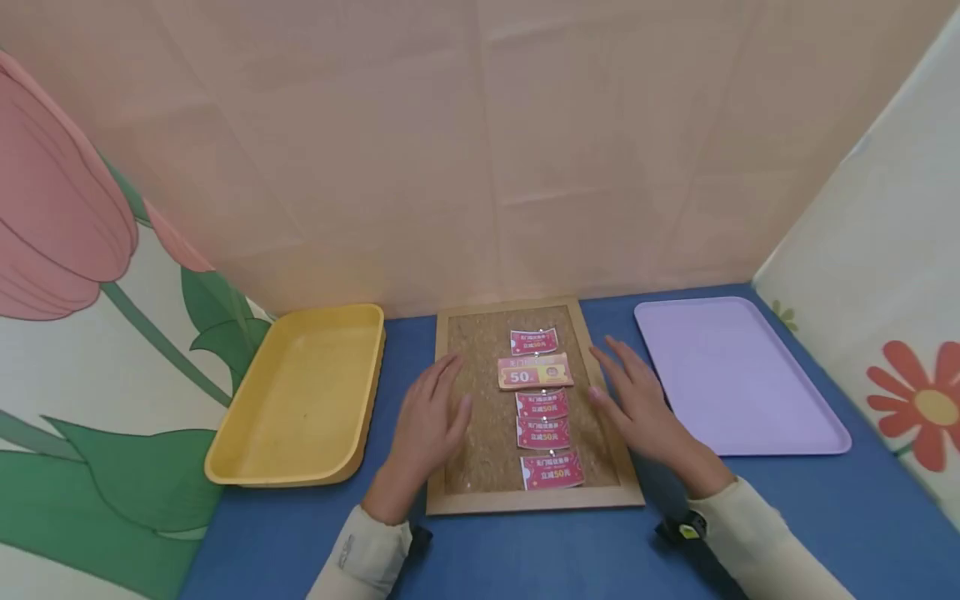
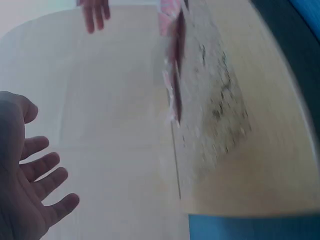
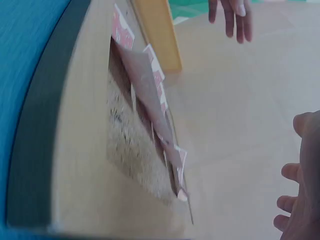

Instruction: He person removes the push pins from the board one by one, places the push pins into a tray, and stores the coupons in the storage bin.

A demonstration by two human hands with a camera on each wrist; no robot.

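A wood-framed cork board (image 1: pixel 480 450) lies on the blue table, with several pink coupons in a column on it. The second from the top, a wider pink-and-yellow coupon (image 1: pixel 536 372), reads 50; the lowest coupon (image 1: pixel 552 471) is near the bottom of the frame. Over the board's left side my left hand (image 1: pixel 427 417) hovers, fingers extended, holding nothing. My right hand (image 1: pixel 645 408) is likewise held above the right edge, its fingers spread. Seen from the right wrist, the coupons (image 3: pixel 150 90) curl up off the cork.
To the left of the board stands a yellow tray (image 1: pixel 300 400). A flat lilac tray (image 1: pixel 742 375) lies to the right. Behind the blue table (image 1: pixel 525 558) rises a beige cloth backdrop (image 1: pixel 480 150), with a flower-printed wall on each side.
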